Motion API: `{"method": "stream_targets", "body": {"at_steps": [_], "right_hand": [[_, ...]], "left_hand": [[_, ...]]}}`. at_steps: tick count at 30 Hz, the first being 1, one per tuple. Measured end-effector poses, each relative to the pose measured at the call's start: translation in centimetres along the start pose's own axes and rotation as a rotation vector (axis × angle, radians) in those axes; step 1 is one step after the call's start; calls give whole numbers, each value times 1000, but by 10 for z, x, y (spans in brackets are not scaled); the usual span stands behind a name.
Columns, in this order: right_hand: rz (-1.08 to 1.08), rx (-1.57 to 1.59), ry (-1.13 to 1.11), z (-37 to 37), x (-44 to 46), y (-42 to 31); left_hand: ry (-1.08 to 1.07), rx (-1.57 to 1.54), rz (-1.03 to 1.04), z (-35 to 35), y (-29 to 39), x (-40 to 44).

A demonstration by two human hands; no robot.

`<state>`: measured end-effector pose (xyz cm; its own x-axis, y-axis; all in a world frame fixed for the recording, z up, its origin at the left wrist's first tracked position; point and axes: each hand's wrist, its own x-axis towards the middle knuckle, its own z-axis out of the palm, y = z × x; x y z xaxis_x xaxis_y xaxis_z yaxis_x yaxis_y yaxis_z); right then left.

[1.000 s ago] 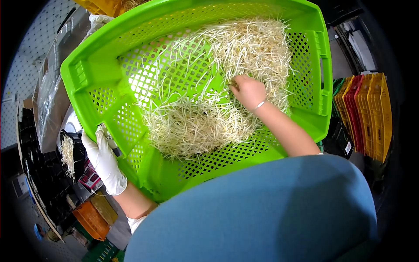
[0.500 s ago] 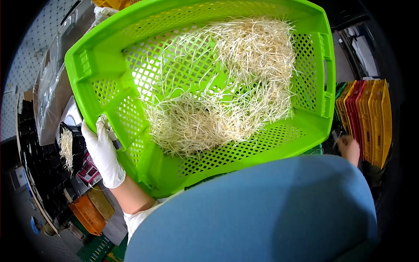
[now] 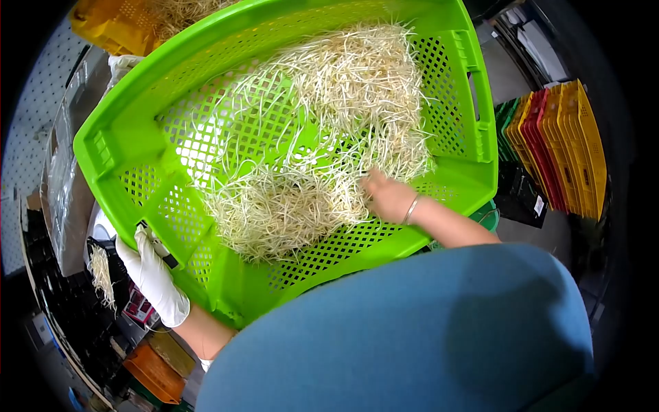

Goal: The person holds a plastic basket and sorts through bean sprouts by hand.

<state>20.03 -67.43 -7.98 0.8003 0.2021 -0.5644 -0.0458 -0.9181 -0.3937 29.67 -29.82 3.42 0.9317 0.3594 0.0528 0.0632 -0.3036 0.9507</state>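
A bright green perforated plastic crate (image 3: 449, 196) is tilted in front of me, with pale bean sprouts (image 3: 357, 82) spread over its right side and lower middle. My left hand (image 3: 152, 275), in a white glove, has its fingers closed round the handhold at the crate's left end. Bare and with a bracelet at the wrist, my right hand (image 3: 390, 198) reaches over the near wall. Its fingertips touch the sprouts near the lower middle; they are blurred and partly hidden, so their grip does not show.
Stacked yellow and red crates (image 3: 566, 147) stand at the right, beside a black crate (image 3: 519, 196). A yellow crate (image 3: 117, 27) with more sprouts sits at the top left. Below my left arm lies an orange crate (image 3: 154, 371). Small black trays fill the left edge, one holding sprouts (image 3: 101, 275).
My right hand has moved from beside the stacked crates at the right into the green crate, onto the sprouts. The green crate appears shifted left in view, with my left hand still on it.
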Motion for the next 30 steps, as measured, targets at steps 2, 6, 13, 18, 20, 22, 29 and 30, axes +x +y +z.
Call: {"method": "stream_targets", "body": {"at_steps": [2,6,13,18,20,22,29,30], "right_hand": [[-348,188,-17,16,-8,-19],[-297,295,-114,-17,-24,-35],[173,314,88,-51,-4,58],[72,140,188,-16,18,11],[66,40,206,-7,14,-10],[40,9,277,-11,4,-23],[-139,-13,551,-20,20,29],[-236,-56,626,-17,20,21]], "left_hand": [[22,-21,-13,3,1,-1],[37,-37,-22,6,2,-1],[82,-78,-2,10,4,-2],[17,-35,-6,3,2,-1],[27,-23,2,1,-2,1],[37,-17,7,0,-5,3],[11,-2,24,1,-4,1],[18,0,26,1,-3,1]]}}
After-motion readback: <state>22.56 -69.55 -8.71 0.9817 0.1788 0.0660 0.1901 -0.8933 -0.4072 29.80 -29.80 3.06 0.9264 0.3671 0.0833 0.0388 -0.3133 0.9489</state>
